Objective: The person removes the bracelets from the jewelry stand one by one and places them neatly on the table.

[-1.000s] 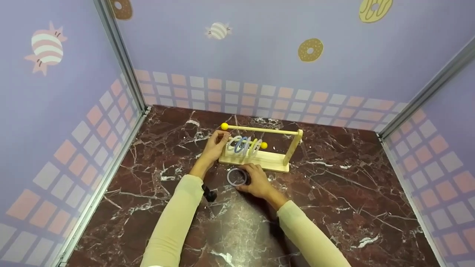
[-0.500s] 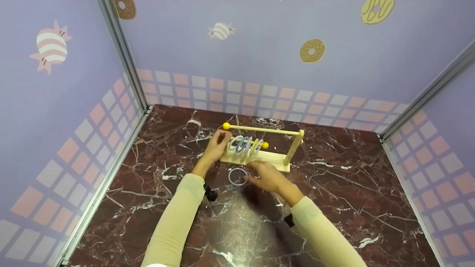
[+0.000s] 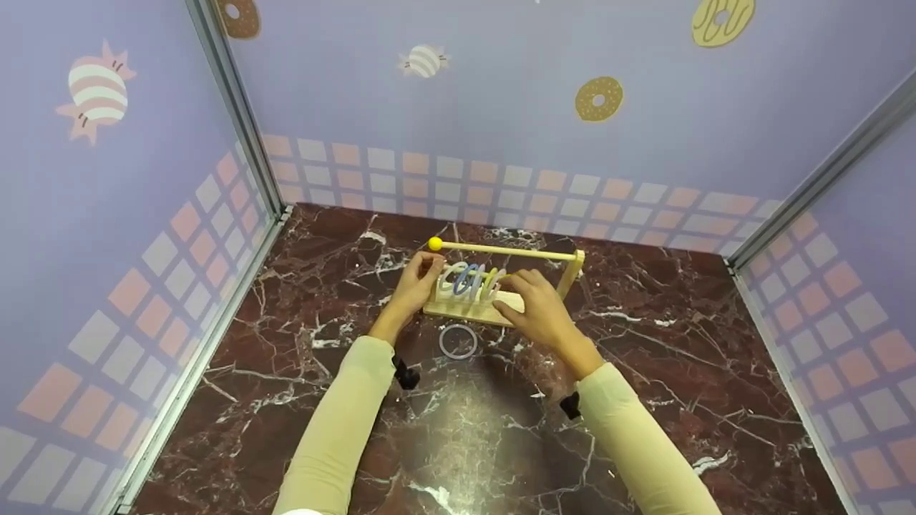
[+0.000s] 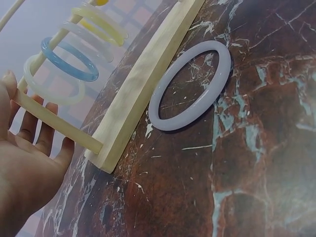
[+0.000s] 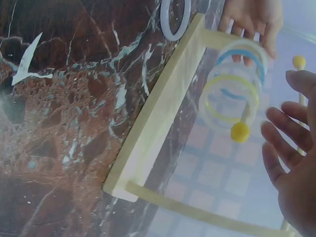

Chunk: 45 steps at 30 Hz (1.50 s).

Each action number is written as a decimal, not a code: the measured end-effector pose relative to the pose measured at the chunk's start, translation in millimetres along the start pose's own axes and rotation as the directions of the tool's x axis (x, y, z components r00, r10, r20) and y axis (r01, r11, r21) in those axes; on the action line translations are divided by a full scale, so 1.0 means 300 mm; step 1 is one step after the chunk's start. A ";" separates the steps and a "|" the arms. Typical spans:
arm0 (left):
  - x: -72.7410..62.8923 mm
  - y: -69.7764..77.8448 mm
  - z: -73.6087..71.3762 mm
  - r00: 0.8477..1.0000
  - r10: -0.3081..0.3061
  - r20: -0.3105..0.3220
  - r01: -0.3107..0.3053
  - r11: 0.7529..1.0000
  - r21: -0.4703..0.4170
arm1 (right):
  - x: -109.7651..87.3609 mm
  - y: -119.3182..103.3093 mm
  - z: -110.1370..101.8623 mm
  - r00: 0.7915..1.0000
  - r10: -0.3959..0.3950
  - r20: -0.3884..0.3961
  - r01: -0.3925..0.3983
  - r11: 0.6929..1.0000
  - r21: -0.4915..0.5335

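A pale wooden bangle stand (image 3: 465,310) has two rods at different heights, tipped with yellow balls. My left hand (image 3: 415,284) holds its shorter left post (image 4: 59,121) near the top, thumb and fingers around it. Several bangles hang on the lower rod: whitish ones, a blue one (image 4: 69,64) and a yellow one (image 4: 101,32). Close to that rod's yellow ball end (image 5: 240,132) is my right hand (image 5: 298,143), its fingers spread with nothing between them. A lavender bangle (image 4: 219,81) lies flat on the table in front of the stand.
The upper rod (image 3: 501,249) runs above and behind the bangles from the taller right post (image 3: 570,275). Dark red marbled table (image 3: 286,400) extends around the stand. Patterned lilac walls (image 3: 501,107) enclose the back and both sides.
My right hand has let go of the lavender bangle, leaving it on the table, and moved up and right to the lower rod's end. My left hand stays on the post.
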<state>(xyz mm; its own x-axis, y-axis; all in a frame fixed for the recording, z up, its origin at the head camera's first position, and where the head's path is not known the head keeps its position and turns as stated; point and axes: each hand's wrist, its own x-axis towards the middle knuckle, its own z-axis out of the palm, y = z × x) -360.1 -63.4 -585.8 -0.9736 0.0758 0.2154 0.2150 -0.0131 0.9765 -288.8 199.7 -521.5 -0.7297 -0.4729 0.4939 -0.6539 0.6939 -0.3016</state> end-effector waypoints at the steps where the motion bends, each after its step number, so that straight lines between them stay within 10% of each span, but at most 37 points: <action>1: -0.002 0.002 0.000 1.000 0.000 -0.002 0.000 1.000 -0.001 | -0.001 0.006 0.006 1.000 0.007 -0.019 -0.007 1.000 -0.008; 20: 0.002 -0.001 -0.021 1.000 -0.013 -0.023 0.013 1.000 -0.015 | 0.024 0.061 0.112 0.948 0.308 0.086 -0.310 0.950 0.019; 45: -0.007 0.009 0.012 1.000 -0.019 -0.018 0.019 1.000 -0.013 | 0.021 0.078 0.150 0.933 0.357 0.050 -0.361 0.920 0.156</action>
<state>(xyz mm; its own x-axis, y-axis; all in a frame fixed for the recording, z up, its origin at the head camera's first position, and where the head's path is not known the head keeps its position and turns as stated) -357.1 -60.1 -583.5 -0.9788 0.0578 0.1965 0.1953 -0.0251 0.9804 -317.6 188.5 -562.3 -0.9242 -0.2206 0.3119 -0.3694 0.7241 -0.5825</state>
